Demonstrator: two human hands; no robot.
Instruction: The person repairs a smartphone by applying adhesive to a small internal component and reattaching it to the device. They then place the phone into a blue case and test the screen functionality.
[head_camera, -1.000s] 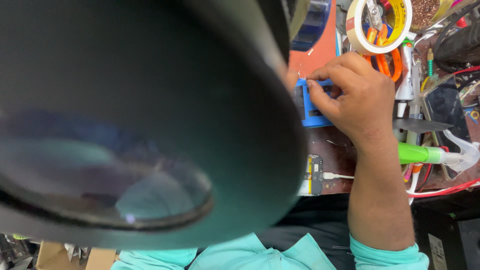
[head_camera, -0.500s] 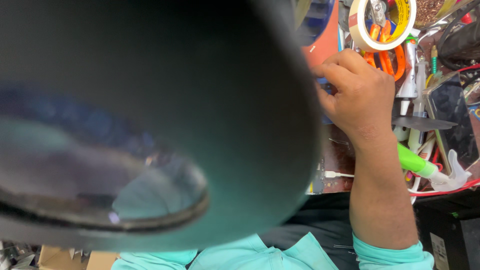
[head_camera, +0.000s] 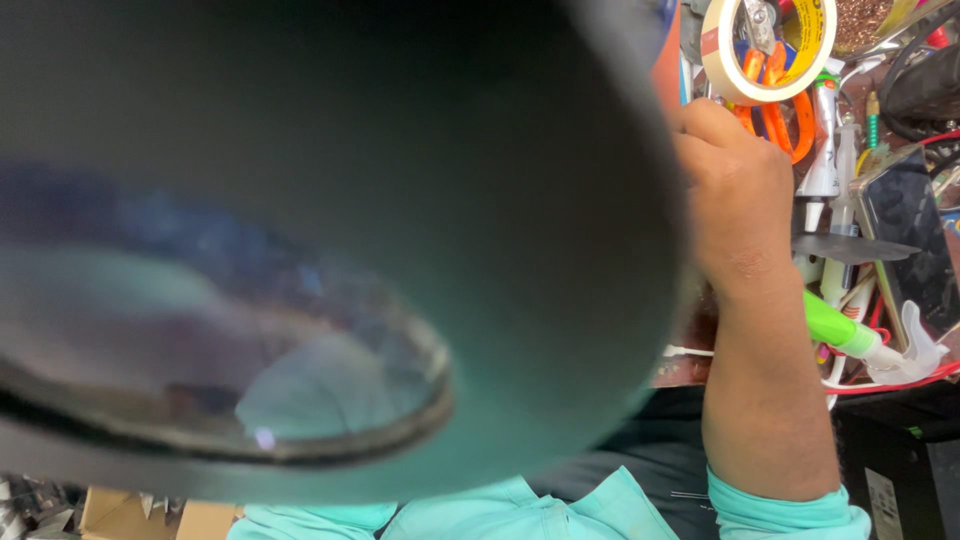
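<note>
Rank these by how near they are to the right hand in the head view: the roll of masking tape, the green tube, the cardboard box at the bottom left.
From the right hand:
1. Roll of masking tape, just above the knuckles, toward the top edge.
2. Green tube, below the hand, beside the wrist on its right; close to the tape's distance, so these two are hard to split.
3. Cardboard box, far off in the bottom left corner.

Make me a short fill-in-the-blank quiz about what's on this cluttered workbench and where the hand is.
1. The right hand rests just below a roll of ____.
2. The scissor handles showing through and below that roll are coloured ____.
3. A bright ____ pen-shaped tool lies to the right of the forearm.
4. A big dark round ____ with a glass lens blocks most of the view.

Missing words: tape; orange; green; magnifier
</note>
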